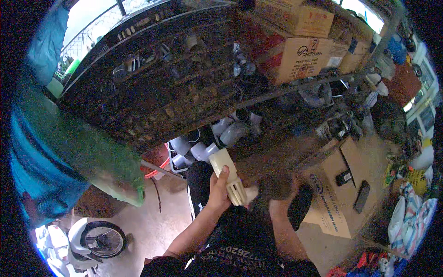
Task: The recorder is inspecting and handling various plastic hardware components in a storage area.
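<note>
Cream-coloured plastic fitting (228, 177), boxy at the top with a slotted grille end lower down, held up near the middle of the view over the person's lap. Left hand (218, 190) wraps it from the left side, thumb laid across the front face, fingers curled behind: a firm grasp on the fitting. Right hand (272, 183) is a brown motion smear just right of the fitting's lower end; whether it touches or grips the piece cannot be told from the blur. Right forearm runs down toward the lower edge. Person seated or crouched, dark shorts with a light mark on the left thigh, dark printed shirt at bottom. Behind the fitting, a metal rack (184, 87) with wire-grid shelves, stocked with dark pipe parts on top and grey pipe elbows (230, 131) on the low shelf, just above the held piece. Cardboard boxes (295, 51) stacked on the rack's upper right. An open cardboard box (344, 189) sits on the floor to the right, near the right forearm. An orange basin (157, 168) sits under the rack, left of the knee. Blue-and-green tarp (69, 152) hangs at left; a motorbike's front wheel (102, 239) on the concrete floor at lower left, well apart from the hands.
</note>
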{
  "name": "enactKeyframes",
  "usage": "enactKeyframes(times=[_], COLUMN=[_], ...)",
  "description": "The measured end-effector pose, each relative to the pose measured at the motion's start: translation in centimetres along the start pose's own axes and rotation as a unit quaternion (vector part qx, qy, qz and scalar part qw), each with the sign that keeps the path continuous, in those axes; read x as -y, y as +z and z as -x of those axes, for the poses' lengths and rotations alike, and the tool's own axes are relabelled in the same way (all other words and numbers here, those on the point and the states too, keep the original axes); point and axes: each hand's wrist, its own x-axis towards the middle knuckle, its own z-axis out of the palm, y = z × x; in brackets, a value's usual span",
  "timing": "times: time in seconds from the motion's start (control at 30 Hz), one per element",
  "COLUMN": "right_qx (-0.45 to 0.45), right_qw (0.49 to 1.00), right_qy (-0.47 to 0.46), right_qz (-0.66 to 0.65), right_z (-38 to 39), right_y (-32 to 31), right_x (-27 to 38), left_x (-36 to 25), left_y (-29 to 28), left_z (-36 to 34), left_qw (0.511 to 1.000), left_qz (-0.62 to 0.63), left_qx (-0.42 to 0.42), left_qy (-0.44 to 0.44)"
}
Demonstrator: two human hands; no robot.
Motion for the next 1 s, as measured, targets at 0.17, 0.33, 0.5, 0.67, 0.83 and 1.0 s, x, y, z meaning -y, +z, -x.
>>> enactKeyframes(times=[0.17,0.33,0.5,0.67,0.83,1.0], right_qx=[-0.001,0.186,0.134,0.132,0.184,0.294], right_qw=[0.993,0.957,0.964,0.955,0.908,0.878], right_qy=[-0.117,-0.071,0.038,-0.227,-0.238,-0.270], right_qz=[0.020,0.209,0.228,0.136,0.291,0.264], right_z=[-1.3,-2.7,-2.8,-0.2,0.6,-0.7], right_y=[1.8,3.0,3.4,4.2,-0.6,-1.7], right_x=[0.9,1.9,0.7,2.8,2.8,4.3], left_x=[1.5,2.0,5.3,3.5,2.3,-0.6], left_y=[-0.8,-0.6,-4.6,-6.1,-6.3,-5.1], left_z=[0.0,0.9,0.7,-0.2,1.5,1.3], left_qw=[0.978,0.945,0.933,0.983,0.932,0.881], left_qz=[0.076,-0.265,-0.329,-0.106,-0.341,-0.406], left_qx=[0.139,0.156,0.108,0.149,0.118,0.243], left_qy=[-0.133,0.110,0.099,0.022,-0.007,-0.002])
